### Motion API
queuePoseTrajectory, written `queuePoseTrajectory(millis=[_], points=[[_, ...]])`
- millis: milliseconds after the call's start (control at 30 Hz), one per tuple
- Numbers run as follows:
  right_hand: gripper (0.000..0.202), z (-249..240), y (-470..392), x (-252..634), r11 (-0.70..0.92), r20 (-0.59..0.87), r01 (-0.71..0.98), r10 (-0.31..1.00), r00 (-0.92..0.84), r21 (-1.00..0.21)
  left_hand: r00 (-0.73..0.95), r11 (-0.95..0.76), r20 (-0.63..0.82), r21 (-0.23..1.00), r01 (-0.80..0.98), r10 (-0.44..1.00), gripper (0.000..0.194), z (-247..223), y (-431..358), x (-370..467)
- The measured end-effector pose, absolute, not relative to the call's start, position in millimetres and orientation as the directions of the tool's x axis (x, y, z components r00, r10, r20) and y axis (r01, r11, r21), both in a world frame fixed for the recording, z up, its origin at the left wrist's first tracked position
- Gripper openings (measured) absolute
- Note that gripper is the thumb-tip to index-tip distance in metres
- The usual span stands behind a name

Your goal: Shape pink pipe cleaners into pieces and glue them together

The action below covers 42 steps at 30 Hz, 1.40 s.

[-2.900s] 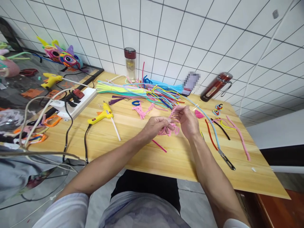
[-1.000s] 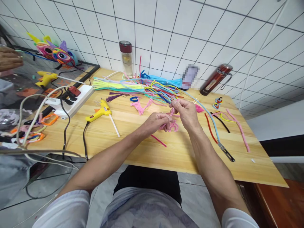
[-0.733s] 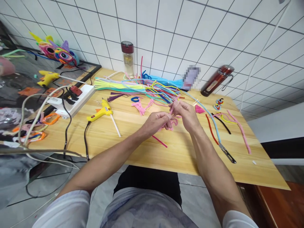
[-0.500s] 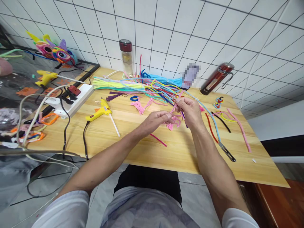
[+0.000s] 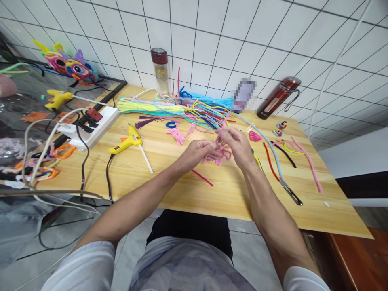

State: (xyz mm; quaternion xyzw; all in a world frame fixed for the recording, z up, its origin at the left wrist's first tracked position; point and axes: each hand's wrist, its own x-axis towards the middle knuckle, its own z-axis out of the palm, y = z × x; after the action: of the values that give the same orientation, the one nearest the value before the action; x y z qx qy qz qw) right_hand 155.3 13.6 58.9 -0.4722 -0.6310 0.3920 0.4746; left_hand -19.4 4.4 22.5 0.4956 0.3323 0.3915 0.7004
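Note:
Over the middle of the wooden table, my left hand (image 5: 198,153) and my right hand (image 5: 235,143) pinch a pink pipe cleaner (image 5: 224,122) between them. Its free end sticks up past my right fingers. Bent pink pipe-cleaner pieces (image 5: 222,157) lie just below the hands, partly hidden by them. To their left is another folded pink piece (image 5: 179,134), near a small dark blue loop (image 5: 171,125). A straight dark pink pipe cleaner (image 5: 202,178) lies in front of my left hand. The fingertips partly hide where the pipe cleaner is gripped.
A yellow glue gun (image 5: 129,141) and a white power strip (image 5: 100,127) are at left. Bundled pipe cleaners (image 5: 151,107) lie along the back, with a glass bottle (image 5: 161,74), a phone (image 5: 243,95) and a red flask (image 5: 279,99). A metal tool (image 5: 291,193) lies at right.
My right hand has shifted slightly left, closer to my left hand. More of the pink pipe cleaner now sticks up above the fingers. A dark pink patch at right has come into fuller view.

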Motion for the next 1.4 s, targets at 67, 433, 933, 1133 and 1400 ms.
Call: queuePoseTrajectory(millis=[67,433,933,1133,1400], points=[[0.050,57,15,153,0.195,0.169,0.233,0.977,-0.127,-0.953,0.499,0.207,-0.065,0.949,-0.236,0.864,0.048,25,5,-22],[0.046,45,28,171,0.148,0.148,0.019,0.988,0.033,-0.989,0.448,0.038,0.029,0.989,-0.140,0.894,0.031,32,8,-34],[0.060,49,13,156,0.146,0.131,0.186,0.987,-0.088,-0.972,0.502,0.074,-0.023,0.994,-0.082,0.865,0.041,29,5,-33],[0.062,42,14,152,0.186,0.194,0.172,0.981,0.026,-0.967,0.467,-0.014,0.057,0.995,-0.096,0.882,0.041,26,2,-28],[0.056,38,14,146,0.183,0.205,0.184,0.973,0.110,-0.966,0.434,-0.066,0.092,0.995,-0.074,0.896,0.040,28,-6,-21]])
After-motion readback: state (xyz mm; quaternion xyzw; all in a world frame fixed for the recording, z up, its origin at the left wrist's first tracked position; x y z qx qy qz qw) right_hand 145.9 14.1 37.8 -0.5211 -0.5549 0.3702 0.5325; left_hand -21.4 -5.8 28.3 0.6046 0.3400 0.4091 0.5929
